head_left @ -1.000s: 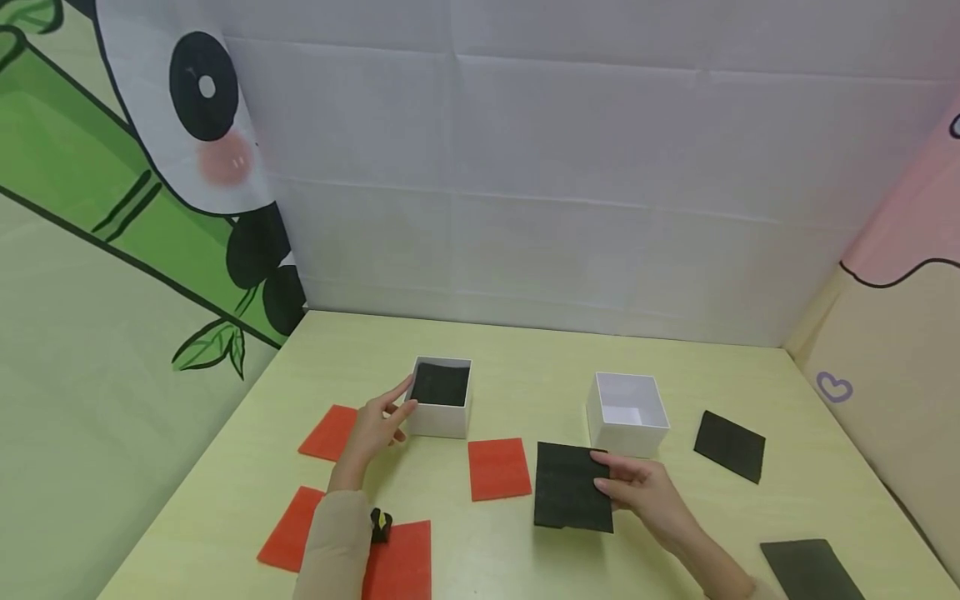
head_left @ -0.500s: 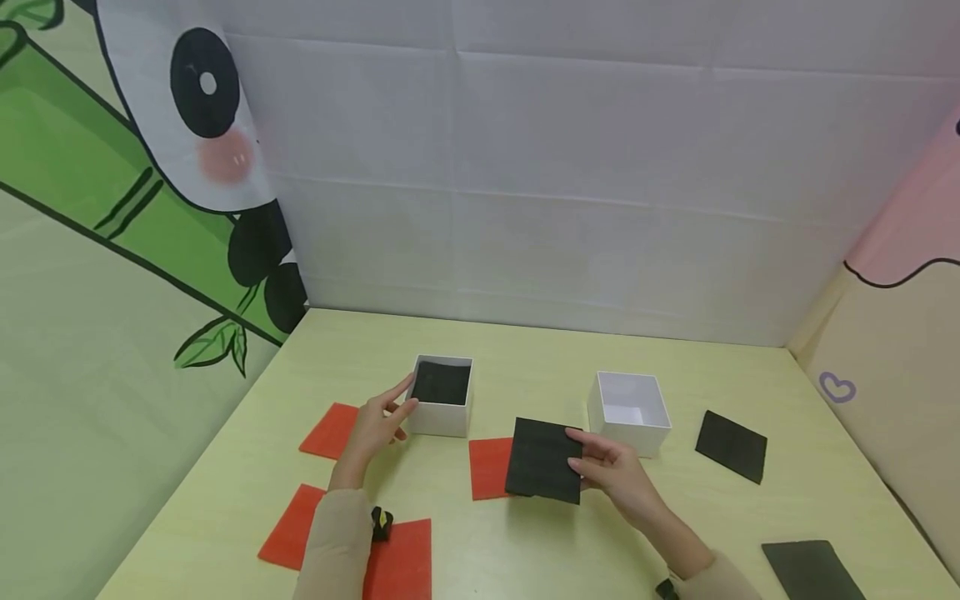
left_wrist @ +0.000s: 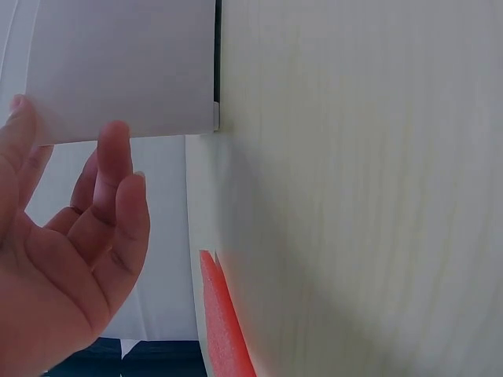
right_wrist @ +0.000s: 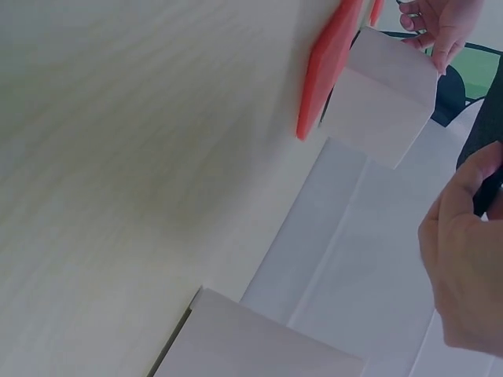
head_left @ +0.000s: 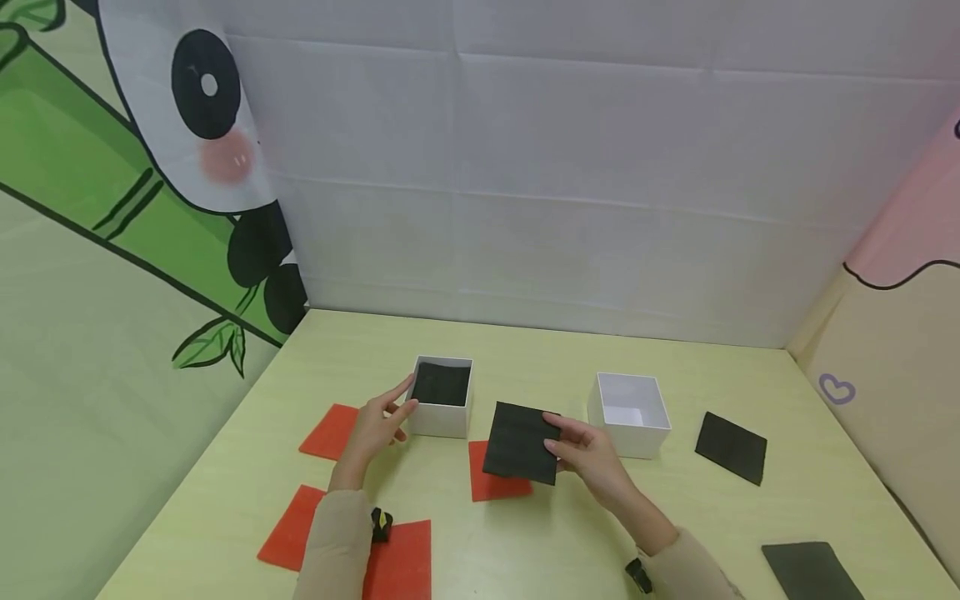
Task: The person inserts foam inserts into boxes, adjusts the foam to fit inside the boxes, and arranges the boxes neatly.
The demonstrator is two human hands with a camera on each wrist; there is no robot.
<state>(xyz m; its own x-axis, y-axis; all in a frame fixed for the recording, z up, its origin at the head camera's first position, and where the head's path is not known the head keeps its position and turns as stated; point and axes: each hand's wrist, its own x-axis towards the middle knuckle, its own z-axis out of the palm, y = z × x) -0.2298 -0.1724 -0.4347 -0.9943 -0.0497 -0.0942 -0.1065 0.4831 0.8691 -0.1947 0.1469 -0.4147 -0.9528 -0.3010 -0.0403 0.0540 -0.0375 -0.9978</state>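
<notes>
Pinching a black square (head_left: pixel 519 444), right hand (head_left: pixel 592 458) hovers; left hand (head_left: pixel 377 427) holds a box (head_left: pixel 440 422) containing another square (head_left: pixel 442 384).

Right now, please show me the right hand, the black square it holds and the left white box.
Right hand (head_left: pixel 588 458): head view, its middle.
Black square (head_left: pixel 520 444): head view, middle of its face.
Left white box (head_left: pixel 441 422): head view, front wall.

Head-view illumination is even and diffuse; faint, soft shadows fall on the table (head_left: pixel 532 358). Both wrist views are dimmer and bluer, with broader shadows.
</notes>
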